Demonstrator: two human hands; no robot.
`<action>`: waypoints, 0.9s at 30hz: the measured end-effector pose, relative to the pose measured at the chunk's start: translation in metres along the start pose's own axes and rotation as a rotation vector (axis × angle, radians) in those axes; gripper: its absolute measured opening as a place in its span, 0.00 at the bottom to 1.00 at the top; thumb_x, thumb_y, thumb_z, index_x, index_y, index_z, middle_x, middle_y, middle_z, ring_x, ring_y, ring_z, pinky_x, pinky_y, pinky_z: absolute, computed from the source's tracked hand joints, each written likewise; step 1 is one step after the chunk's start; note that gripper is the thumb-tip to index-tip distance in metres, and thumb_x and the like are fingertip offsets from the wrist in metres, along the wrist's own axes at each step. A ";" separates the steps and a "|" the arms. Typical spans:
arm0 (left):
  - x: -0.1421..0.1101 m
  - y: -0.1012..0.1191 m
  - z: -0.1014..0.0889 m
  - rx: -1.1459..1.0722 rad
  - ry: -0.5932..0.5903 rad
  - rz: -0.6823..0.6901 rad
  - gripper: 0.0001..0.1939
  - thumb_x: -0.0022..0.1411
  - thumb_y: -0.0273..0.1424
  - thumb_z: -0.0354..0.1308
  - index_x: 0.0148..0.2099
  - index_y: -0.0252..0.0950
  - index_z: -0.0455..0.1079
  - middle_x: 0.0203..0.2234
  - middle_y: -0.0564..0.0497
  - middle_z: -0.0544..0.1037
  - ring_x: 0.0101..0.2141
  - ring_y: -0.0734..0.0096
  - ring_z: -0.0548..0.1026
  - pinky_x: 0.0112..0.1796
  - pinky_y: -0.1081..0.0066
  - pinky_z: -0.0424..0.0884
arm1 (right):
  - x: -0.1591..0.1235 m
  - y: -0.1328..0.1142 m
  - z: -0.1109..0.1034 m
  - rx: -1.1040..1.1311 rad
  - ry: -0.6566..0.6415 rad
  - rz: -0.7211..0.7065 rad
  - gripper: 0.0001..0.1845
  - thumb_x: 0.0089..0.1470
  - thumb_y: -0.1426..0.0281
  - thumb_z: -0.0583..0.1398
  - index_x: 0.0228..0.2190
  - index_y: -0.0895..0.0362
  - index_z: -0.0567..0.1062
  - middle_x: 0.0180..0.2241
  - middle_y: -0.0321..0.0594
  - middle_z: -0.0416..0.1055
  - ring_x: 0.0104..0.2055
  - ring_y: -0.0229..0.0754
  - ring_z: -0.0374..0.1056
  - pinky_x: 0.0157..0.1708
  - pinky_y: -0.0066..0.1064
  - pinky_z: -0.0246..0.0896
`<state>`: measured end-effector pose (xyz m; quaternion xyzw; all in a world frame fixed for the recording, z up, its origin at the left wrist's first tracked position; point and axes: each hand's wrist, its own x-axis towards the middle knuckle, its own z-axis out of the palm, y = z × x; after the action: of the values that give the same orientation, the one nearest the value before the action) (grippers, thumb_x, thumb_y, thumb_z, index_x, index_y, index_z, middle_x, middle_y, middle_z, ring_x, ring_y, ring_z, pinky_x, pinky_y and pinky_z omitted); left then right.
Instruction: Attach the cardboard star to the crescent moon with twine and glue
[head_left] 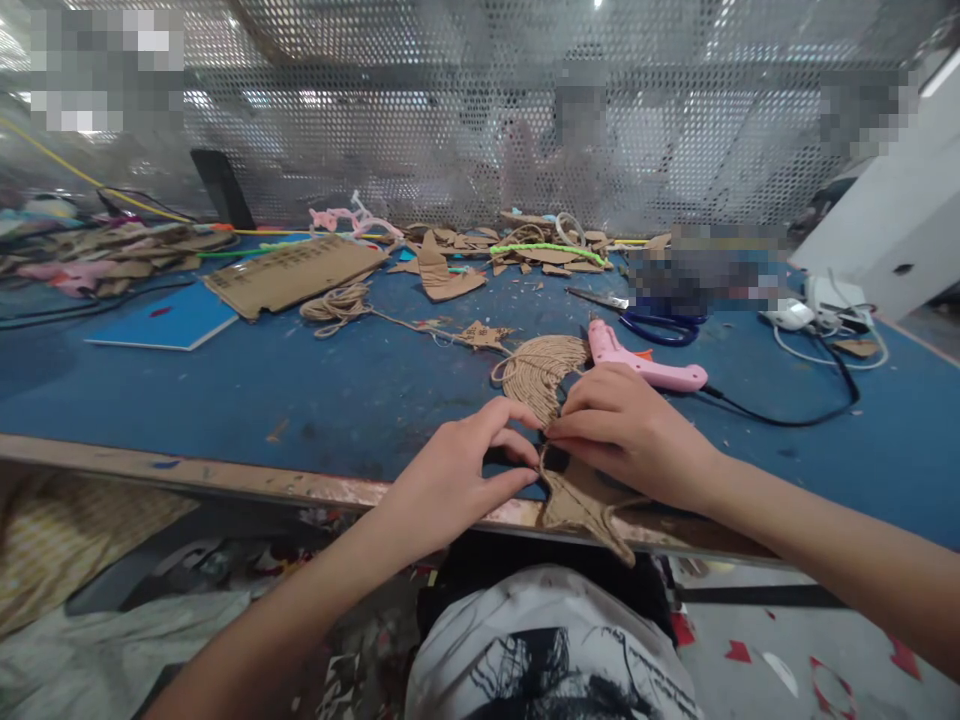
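Observation:
A cardboard star edged with twine [581,500] lies at the table's front edge, one point hanging over it. My left hand [472,455] is closed at the star's upper left point, thumb and fingertips curled together against its edge. From the other side my right hand [634,430] pinches the same point, covering part of it. Just beyond my fingers lies a crescent covered in rows of twine [534,375]. A pink glue gun [649,368] rests behind my right hand. Twine runs from a loose bundle [335,306] past a small cardboard star [485,335] to the crescent.
Blue-handled scissors [664,325] lie beyond the glue gun, whose black cord trails right. Farther back are a cardboard sheet [296,275], a blue board [165,318] and cardboard scraps [442,275]. A white plug with cables [795,312] sits right. Perforated metal mesh [420,130] closes the back.

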<state>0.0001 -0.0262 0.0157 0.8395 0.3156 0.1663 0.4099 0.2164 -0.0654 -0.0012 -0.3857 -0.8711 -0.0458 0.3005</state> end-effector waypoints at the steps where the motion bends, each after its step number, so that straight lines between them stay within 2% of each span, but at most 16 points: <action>1: 0.000 0.000 0.000 0.003 0.001 -0.003 0.15 0.57 0.28 0.60 0.46 0.41 0.61 0.32 0.58 0.82 0.35 0.71 0.78 0.41 0.72 0.66 | 0.000 -0.001 -0.001 -0.001 0.006 0.001 0.07 0.59 0.71 0.58 0.34 0.56 0.77 0.29 0.39 0.74 0.34 0.40 0.65 0.37 0.36 0.55; 4: -0.002 0.001 0.003 0.008 0.028 -0.008 0.14 0.57 0.28 0.60 0.45 0.42 0.61 0.31 0.59 0.81 0.34 0.72 0.78 0.40 0.73 0.67 | -0.001 -0.004 -0.005 -0.004 0.009 0.011 0.06 0.58 0.72 0.59 0.33 0.57 0.77 0.29 0.39 0.74 0.34 0.41 0.66 0.38 0.37 0.55; 8: -0.007 -0.001 0.011 0.026 0.144 0.017 0.14 0.57 0.25 0.60 0.43 0.42 0.61 0.29 0.62 0.80 0.34 0.75 0.79 0.41 0.75 0.68 | -0.001 -0.009 -0.009 0.031 -0.038 0.061 0.04 0.57 0.74 0.59 0.31 0.57 0.76 0.29 0.38 0.74 0.34 0.40 0.66 0.39 0.37 0.55; 15: -0.009 -0.005 0.022 0.116 0.282 0.081 0.12 0.55 0.23 0.62 0.39 0.40 0.63 0.31 0.61 0.77 0.33 0.80 0.78 0.36 0.79 0.68 | -0.001 -0.014 -0.014 0.305 -0.153 0.244 0.03 0.55 0.75 0.60 0.30 0.57 0.74 0.29 0.36 0.75 0.34 0.37 0.65 0.35 0.30 0.56; 22: -0.009 -0.011 0.022 0.225 0.323 0.137 0.11 0.56 0.24 0.63 0.42 0.39 0.70 0.34 0.57 0.78 0.36 0.76 0.76 0.38 0.76 0.69 | -0.003 -0.011 -0.011 0.357 -0.193 0.293 0.04 0.55 0.75 0.60 0.31 0.58 0.76 0.31 0.38 0.73 0.35 0.37 0.66 0.36 0.29 0.58; 27: -0.007 -0.014 0.019 0.296 0.310 0.236 0.06 0.59 0.28 0.62 0.40 0.38 0.74 0.34 0.55 0.80 0.39 0.72 0.74 0.42 0.72 0.68 | -0.004 -0.012 -0.011 0.342 -0.191 0.277 0.05 0.55 0.75 0.59 0.31 0.58 0.76 0.31 0.39 0.73 0.35 0.38 0.66 0.36 0.29 0.58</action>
<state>-0.0007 -0.0357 -0.0070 0.8858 0.2955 0.2918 0.2070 0.2160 -0.0797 0.0069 -0.4476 -0.8294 0.1808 0.2810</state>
